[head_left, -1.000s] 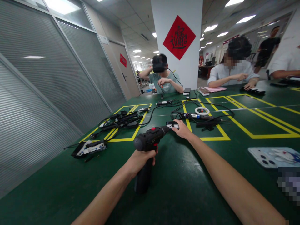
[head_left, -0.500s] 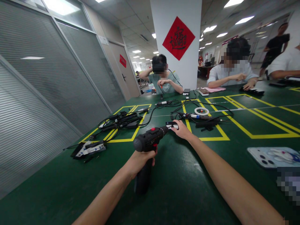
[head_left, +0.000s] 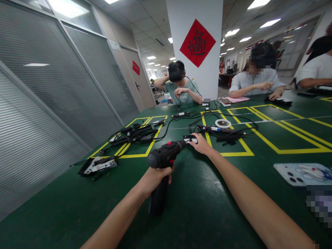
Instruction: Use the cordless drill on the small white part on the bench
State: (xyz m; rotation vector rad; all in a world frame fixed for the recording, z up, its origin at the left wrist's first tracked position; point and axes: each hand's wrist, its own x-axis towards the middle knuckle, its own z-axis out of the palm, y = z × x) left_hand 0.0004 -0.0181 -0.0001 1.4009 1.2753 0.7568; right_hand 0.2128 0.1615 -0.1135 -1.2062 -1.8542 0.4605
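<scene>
White pillar (head_left: 194,77), grey slatted partition (head_left: 49,93), glowing ceiling lights (head_left: 270,23)

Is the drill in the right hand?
No, the left hand grips the drill, while the right hand holds a small piece by the drill's front end.

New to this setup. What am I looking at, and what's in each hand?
There is no machine: these are a person's two bare hands, filmed by one camera worn on the head, looking forward and down.

The left hand grips a black power drill with red buttons. Its tip points at a small black-and-white piece held by the right hand; whether tip and piece touch is too small to tell.

The green tabletop, marked with yellow lines, also carries tangled black cables, a flat white ring and a pale, picture-printed phone.
</scene>
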